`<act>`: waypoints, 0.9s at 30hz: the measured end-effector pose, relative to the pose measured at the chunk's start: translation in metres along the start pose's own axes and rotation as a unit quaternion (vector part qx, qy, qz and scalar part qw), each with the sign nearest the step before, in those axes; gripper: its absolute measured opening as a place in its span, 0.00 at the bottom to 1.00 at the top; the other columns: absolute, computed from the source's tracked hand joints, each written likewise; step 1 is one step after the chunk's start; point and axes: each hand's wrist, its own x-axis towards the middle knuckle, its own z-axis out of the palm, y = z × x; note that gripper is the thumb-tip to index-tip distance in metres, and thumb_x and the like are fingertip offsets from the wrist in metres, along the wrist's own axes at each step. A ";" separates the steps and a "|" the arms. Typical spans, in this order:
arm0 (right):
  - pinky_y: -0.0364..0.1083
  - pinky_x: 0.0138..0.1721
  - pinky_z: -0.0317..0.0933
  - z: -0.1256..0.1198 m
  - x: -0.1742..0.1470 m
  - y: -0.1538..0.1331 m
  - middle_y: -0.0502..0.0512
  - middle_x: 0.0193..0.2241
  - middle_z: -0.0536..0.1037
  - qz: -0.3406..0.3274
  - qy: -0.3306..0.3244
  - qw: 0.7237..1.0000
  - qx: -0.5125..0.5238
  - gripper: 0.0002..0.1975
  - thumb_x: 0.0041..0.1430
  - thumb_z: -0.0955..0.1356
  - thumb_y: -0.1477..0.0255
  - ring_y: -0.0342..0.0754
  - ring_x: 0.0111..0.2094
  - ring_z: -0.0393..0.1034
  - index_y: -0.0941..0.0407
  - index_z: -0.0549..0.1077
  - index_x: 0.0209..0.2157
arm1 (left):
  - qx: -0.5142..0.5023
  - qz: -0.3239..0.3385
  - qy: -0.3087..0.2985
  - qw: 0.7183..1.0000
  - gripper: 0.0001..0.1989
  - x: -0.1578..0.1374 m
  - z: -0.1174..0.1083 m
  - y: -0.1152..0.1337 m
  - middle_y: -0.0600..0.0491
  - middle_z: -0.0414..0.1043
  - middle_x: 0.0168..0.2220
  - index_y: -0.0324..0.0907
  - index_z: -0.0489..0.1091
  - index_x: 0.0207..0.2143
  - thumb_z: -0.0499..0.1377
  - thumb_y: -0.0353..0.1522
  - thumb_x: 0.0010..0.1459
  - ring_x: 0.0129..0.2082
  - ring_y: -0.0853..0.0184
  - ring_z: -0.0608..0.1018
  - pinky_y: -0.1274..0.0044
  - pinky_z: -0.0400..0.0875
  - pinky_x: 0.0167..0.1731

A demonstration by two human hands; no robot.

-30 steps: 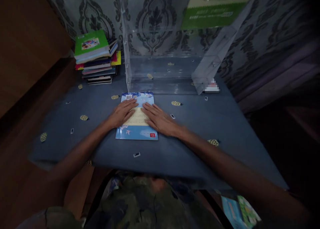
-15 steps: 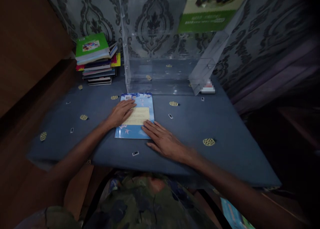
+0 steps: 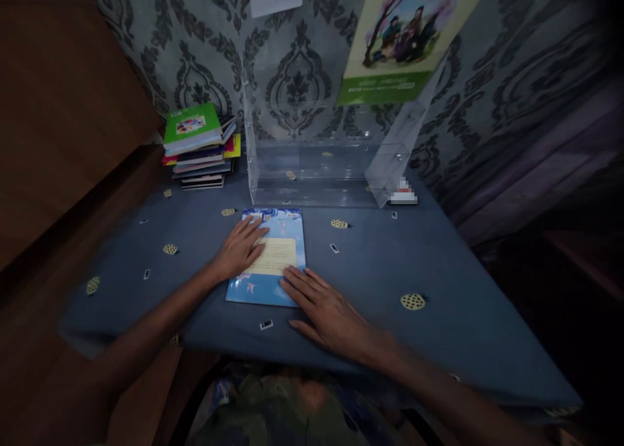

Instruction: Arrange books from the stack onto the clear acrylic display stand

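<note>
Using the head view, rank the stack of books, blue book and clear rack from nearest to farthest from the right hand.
From the right hand:
1. Blue book: partly under it.
2. Clear rack: ahead, beyond the book.
3. Stack of books: back left.

- The table (image 3: 370,277) is wearing a blue-grey cloth (image 3: 453,270), which is showing printed pineapples (image 3: 413,301) and small labels (image 3: 334,248).
- A book (image 3: 275,257) is lying flat near the middle; its blue-and-yellow cover is facing up.
- A clear stand (image 3: 316,194) is standing just behind the book.
- A pile of books (image 3: 199,152) is sitting at the far left.
- A small blurred item (image 3: 402,194) is resting just right of the stand.
</note>
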 end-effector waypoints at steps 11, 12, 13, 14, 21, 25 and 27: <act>0.62 0.67 0.56 -0.005 -0.039 -0.034 0.66 0.68 0.60 -0.012 -0.049 0.999 0.003 0.37 0.63 0.71 0.68 0.59 0.69 0.55 0.58 0.58 0.69 | 0.000 0.011 -0.005 1.000 0.21 -0.036 -0.003 0.047 0.42 0.61 0.68 0.41 0.65 0.62 0.48 0.37 0.72 0.72 0.53 0.55 0.54 0.58 0.67; 0.61 0.67 0.57 -0.003 -0.041 -0.034 0.66 0.68 0.62 -0.022 -0.044 0.999 -0.004 0.34 0.64 0.70 0.70 0.58 0.68 0.57 0.57 0.58 0.69 | 0.001 0.012 -0.004 1.000 0.21 -0.038 -0.004 0.050 0.43 0.61 0.68 0.41 0.65 0.62 0.48 0.37 0.72 0.72 0.53 0.55 0.54 0.58 0.67; 0.60 0.66 0.58 0.000 -0.043 -0.032 0.65 0.67 0.64 -0.031 -0.036 0.999 -0.011 0.32 0.65 0.68 0.73 0.57 0.68 0.58 0.57 0.59 0.68 | 0.003 0.013 -0.004 1.000 0.21 -0.040 -0.004 0.052 0.43 0.61 0.68 0.41 0.65 0.62 0.48 0.37 0.72 0.72 0.53 0.55 0.54 0.58 0.67; 0.59 0.65 0.59 0.003 -0.045 -0.031 0.64 0.65 0.67 -0.040 -0.026 0.999 -0.018 0.30 0.66 0.67 0.74 0.56 0.67 0.60 0.56 0.60 0.68 | 0.005 0.015 -0.004 1.000 0.21 -0.041 -0.004 0.054 0.43 0.61 0.68 0.41 0.65 0.62 0.48 0.37 0.72 0.72 0.53 0.55 0.54 0.58 0.67; 0.57 0.61 0.63 0.014 -0.051 -0.027 0.62 0.58 0.76 -0.079 0.052 0.994 -0.046 0.21 0.70 0.61 0.76 0.53 0.61 0.68 0.54 0.68 0.62 | -0.004 0.013 -0.008 1.000 0.21 -0.048 -0.005 0.064 0.44 0.59 0.69 0.42 0.65 0.62 0.49 0.36 0.71 0.72 0.53 0.54 0.54 0.58 0.67; 0.55 0.58 0.64 0.010 -0.048 -0.033 0.61 0.54 0.79 -0.080 0.075 0.994 -0.027 0.17 0.71 0.62 0.74 0.52 0.58 0.71 0.56 0.72 0.57 | -0.007 0.022 0.002 1.000 0.20 -0.052 -0.005 0.068 0.44 0.60 0.68 0.42 0.65 0.62 0.49 0.36 0.71 0.72 0.53 0.54 0.54 0.59 0.67; 0.54 0.56 0.65 0.004 -0.045 -0.035 0.60 0.50 0.81 -0.092 0.094 0.991 -0.003 0.14 0.72 0.62 0.71 0.51 0.53 0.73 0.56 0.73 0.54 | -0.013 0.023 0.004 1.000 0.20 -0.054 -0.004 0.070 0.46 0.60 0.69 0.43 0.65 0.62 0.49 0.36 0.71 0.72 0.53 0.55 0.55 0.59 0.67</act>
